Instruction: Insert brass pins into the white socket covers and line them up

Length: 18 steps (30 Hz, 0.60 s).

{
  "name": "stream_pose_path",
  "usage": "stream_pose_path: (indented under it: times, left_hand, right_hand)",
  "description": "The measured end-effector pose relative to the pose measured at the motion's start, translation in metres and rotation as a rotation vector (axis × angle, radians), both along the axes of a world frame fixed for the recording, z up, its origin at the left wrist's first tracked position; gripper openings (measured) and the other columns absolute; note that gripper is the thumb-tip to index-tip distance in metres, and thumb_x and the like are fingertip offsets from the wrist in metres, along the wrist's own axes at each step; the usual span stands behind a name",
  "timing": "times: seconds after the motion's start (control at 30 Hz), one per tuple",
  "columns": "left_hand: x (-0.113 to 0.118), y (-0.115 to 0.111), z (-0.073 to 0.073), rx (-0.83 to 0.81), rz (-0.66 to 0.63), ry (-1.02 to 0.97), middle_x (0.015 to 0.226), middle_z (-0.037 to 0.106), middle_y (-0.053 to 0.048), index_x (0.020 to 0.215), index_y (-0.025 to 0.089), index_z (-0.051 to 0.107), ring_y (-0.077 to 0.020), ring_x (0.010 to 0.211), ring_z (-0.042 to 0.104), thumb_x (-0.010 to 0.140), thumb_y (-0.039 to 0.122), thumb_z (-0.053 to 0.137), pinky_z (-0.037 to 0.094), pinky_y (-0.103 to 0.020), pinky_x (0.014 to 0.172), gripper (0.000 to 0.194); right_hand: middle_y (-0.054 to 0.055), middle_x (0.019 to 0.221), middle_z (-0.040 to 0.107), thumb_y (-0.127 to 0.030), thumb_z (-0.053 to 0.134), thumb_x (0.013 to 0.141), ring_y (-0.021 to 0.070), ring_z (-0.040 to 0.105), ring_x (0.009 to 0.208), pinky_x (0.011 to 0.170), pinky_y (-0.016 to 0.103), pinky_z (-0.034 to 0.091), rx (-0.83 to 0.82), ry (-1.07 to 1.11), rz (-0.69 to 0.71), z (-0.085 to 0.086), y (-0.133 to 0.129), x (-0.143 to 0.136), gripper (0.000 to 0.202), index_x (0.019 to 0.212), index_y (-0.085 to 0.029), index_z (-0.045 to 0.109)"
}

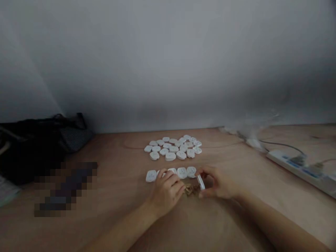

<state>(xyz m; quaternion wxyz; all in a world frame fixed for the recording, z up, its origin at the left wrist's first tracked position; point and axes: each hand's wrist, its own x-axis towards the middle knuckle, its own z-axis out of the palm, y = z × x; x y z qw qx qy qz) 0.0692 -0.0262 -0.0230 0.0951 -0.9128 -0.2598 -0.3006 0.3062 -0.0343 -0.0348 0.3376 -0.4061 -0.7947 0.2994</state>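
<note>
My right hand [216,182] grips a white rounded-square piece [201,182] on edge between thumb and fingers. My left hand [168,190] has its fingers bent together beside a small heap of tan pieces [189,189]; what its fingertips hold, if anything, is too small to make out. Behind both hands runs a row of flat white rounded-square pieces [182,172], partly hidden by my left hand. Farther back, several more white pieces [173,149] lie in a loose cluster on the wooden table [118,196].
A white power strip [301,169] with cables crosses the right side, with clear plastic wrap [253,134] behind it. A black bag [31,147] stands at the far left, near a pixelated dark object [68,189]. A pale wall [168,70] rises behind the table.
</note>
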Motion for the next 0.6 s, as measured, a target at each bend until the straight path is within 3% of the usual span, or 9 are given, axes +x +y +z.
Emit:
stream_pose_path:
  times: [0.2,0.37,0.6]
  left_hand:
    - [-0.036,-0.004,-0.004,0.02,0.0,0.035,0.069,0.06,0.0,0.078,0.021,0.066,-0.0158,0.069,0.05,0.089,0.02,0.05,0.033,-0.037,0.078,0.019]
    - [-0.033,0.001,-0.011,0.042,-0.013,0.021,0.068,0.06,0.001,0.08,0.021,0.066,-0.0153,0.067,0.051,0.087,0.021,0.054,0.034,-0.035,0.075,0.014]
    - [-0.04,0.006,-0.004,-0.078,0.075,-0.014,0.075,0.064,-0.002,0.088,0.022,0.067,-0.0187,0.074,0.054,0.085,0.023,0.056,0.036,-0.037,0.076,0.012]
  right_hand:
    - [0.001,0.086,0.06,-0.038,0.082,0.052,0.0193,0.056,0.078,0.066,0.029,0.044,0.03,-0.104,-0.064,0.002,0.0,-0.002,0.051,0.093,-0.02,0.057]
    - [0.002,0.089,0.059,-0.039,0.082,0.053,0.0201,0.056,0.082,0.07,0.03,0.044,0.094,-0.115,-0.086,0.004,-0.001,-0.005,0.049,0.09,-0.02,0.057]
    - [0.003,0.09,0.059,-0.038,0.082,0.052,0.0214,0.056,0.083,0.072,0.032,0.045,0.095,-0.078,-0.081,0.004,-0.003,-0.01,0.048,0.091,-0.02,0.059]
